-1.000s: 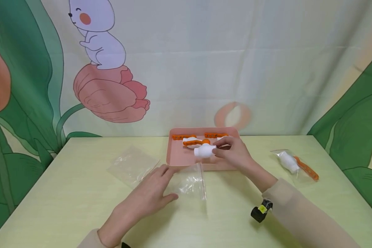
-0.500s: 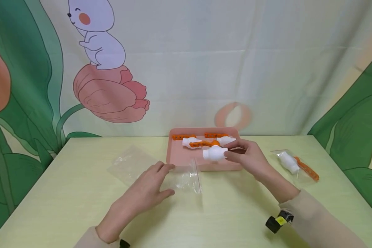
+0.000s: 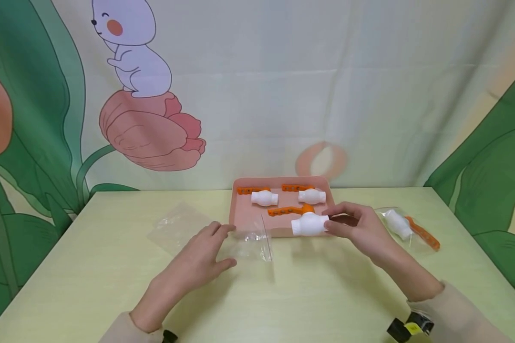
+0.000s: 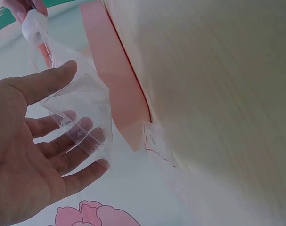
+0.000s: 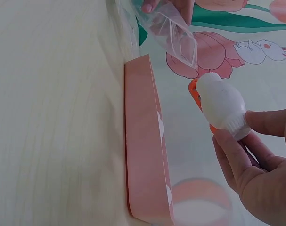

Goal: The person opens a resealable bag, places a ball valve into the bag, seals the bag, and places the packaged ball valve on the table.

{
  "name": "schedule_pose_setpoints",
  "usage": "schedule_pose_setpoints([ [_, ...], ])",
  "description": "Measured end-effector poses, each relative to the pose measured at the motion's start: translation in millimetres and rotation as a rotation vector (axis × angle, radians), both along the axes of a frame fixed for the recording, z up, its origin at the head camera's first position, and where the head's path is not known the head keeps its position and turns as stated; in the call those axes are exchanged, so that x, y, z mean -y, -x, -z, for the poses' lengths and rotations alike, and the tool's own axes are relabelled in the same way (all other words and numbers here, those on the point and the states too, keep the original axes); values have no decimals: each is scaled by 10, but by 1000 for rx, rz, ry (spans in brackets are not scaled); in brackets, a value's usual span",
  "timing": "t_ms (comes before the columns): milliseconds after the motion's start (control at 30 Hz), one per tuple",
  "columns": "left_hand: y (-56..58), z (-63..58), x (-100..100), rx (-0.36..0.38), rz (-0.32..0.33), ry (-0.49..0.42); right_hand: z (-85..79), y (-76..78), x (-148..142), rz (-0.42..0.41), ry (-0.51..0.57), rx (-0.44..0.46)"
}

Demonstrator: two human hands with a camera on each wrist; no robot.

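My right hand [image 3: 360, 228] pinches one white end of a ball valve [image 3: 310, 224] with an orange lever handle, held above the front edge of the pink tray [image 3: 240, 216]. In the right wrist view the thumb and fingertips grip the ribbed end of this valve [image 5: 223, 101]. My left hand [image 3: 197, 259] is left of the tray, with thumb and fingers spread apart. A clear zip bag [image 3: 251, 243] lies against its fingers, its red-lined edge towards the valve. In the left wrist view the fingers show through the bag [image 4: 81, 101]; nothing plainly pinches it.
Two more white valves [image 3: 264, 197] with orange handles lie in the tray. Another clear bag [image 3: 176, 228] rests flat on the table [image 3: 90, 267] at the left. A bagged valve [image 3: 398, 224] lies at the right. A printed curtain [image 3: 257, 95] hangs behind.
My right hand has drawn the valve right and towards me, uncovering the two valves in the tray. My left hand and the zip bag beside its fingers have shifted slightly left.
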State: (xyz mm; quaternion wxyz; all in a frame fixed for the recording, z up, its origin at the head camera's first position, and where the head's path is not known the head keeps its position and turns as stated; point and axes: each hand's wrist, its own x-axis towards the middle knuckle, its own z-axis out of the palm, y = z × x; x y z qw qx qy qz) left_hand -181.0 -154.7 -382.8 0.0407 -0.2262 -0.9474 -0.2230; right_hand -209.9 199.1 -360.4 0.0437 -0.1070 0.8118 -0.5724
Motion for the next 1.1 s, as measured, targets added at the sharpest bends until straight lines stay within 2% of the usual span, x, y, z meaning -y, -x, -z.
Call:
schedule_pose_setpoints([
  [167, 11, 2, 12, -14, -1, -2, -19, -82, -57, -8, -38, -13],
  [367, 13, 3, 17, -33, 11, -2, -25, -131, -102, -65, -18, -41],
  [667, 26, -10, -44, 0, 24, 20, -28, -175, -80, -106, -47, -78],
  [1100, -52, -40, -97, -36, 118, 31, 5, -184, 13, -179, -12, -97],
])
